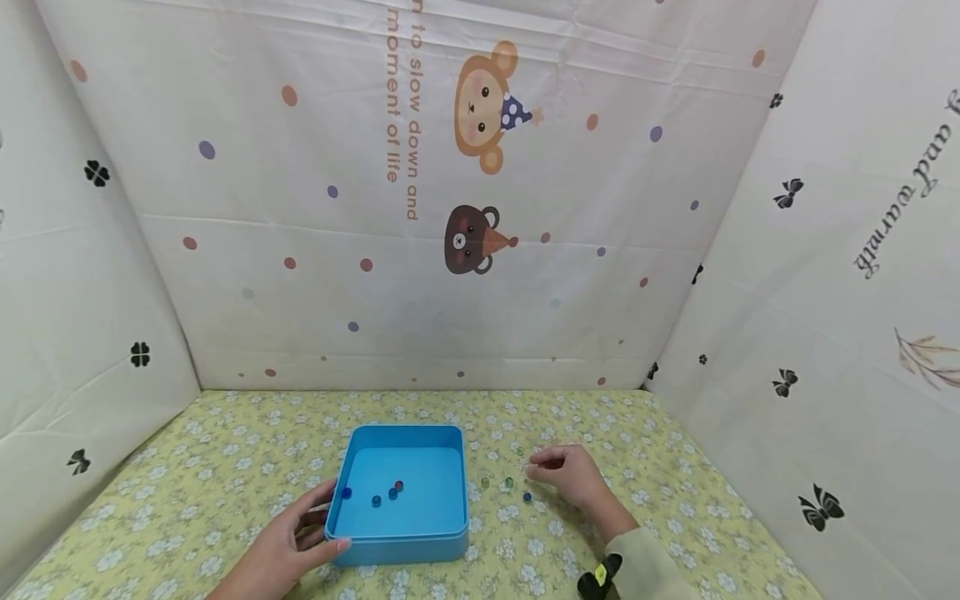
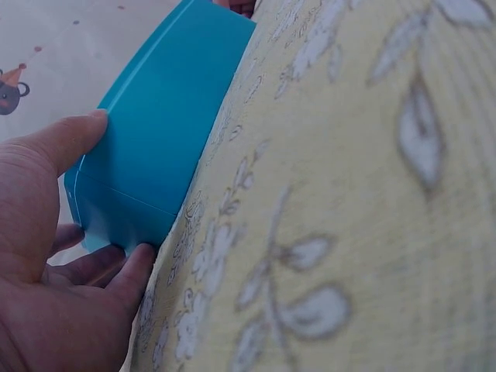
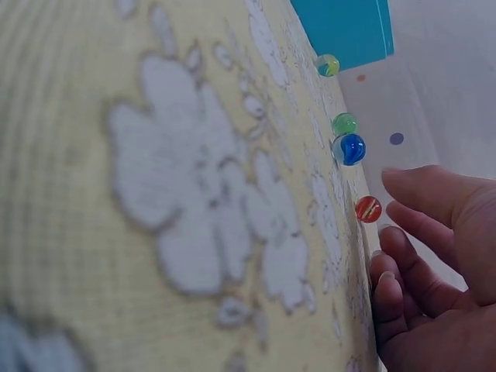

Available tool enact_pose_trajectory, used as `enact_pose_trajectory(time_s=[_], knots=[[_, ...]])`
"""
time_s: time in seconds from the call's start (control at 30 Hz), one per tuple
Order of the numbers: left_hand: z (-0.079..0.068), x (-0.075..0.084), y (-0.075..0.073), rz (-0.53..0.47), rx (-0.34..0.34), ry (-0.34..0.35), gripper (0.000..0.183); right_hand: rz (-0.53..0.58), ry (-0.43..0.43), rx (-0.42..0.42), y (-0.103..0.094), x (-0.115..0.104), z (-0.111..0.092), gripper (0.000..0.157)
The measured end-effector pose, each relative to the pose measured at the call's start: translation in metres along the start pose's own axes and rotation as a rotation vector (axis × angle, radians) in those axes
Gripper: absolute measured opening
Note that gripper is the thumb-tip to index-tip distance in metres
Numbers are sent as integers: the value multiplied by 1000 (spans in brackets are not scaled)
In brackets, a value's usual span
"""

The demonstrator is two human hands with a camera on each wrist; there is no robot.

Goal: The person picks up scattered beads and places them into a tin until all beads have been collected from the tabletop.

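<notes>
My left hand (image 1: 288, 533) grips the near left corner of a square blue box (image 1: 408, 550). Its thumb lies on the front side at the rim, and the other fingers curl against the left side. Several marbles lie inside, among them a red one (image 1: 399, 485) and a dark blue one (image 1: 377, 501). To the right of the box, my right hand (image 1: 570, 475) is low over the cloth, fingers loosely bent. In the right wrist view its thumb and fingertips are beside a red striped marble (image 3: 368, 208), which the hand hides from the head view.
Between box and right hand, a blue marble (image 1: 527, 497), a green marble (image 1: 509, 482) and a yellowish marble (image 1: 485, 482) lie on the yellow floral tablecloth (image 1: 247, 467). A pale marble (image 1: 520, 451) lies farther back. Printed fabric walls (image 1: 420, 333) enclose the table at back and sides.
</notes>
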State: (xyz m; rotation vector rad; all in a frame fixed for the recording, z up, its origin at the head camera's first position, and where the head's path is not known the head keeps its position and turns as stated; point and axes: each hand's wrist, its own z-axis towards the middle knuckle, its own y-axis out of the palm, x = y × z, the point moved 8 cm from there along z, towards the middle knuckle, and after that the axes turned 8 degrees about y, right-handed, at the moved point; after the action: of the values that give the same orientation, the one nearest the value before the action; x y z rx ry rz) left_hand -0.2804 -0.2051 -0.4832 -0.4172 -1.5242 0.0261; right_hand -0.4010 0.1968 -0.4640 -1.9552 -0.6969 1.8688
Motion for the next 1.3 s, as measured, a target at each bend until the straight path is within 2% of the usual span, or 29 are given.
enact_pose_trajectory(time_s=[0.3,0.63,1.3], knots=[[0,-1,0,-14,-20,-1,91,-28,-2,-30,2,1,2,21],[0,-1,0,-21,-34,7,91,-67,21,-24,3,-2,0,16],[-1,0,-1,11,12,-13,92,-123,-11,-18,3,-4,4,10]])
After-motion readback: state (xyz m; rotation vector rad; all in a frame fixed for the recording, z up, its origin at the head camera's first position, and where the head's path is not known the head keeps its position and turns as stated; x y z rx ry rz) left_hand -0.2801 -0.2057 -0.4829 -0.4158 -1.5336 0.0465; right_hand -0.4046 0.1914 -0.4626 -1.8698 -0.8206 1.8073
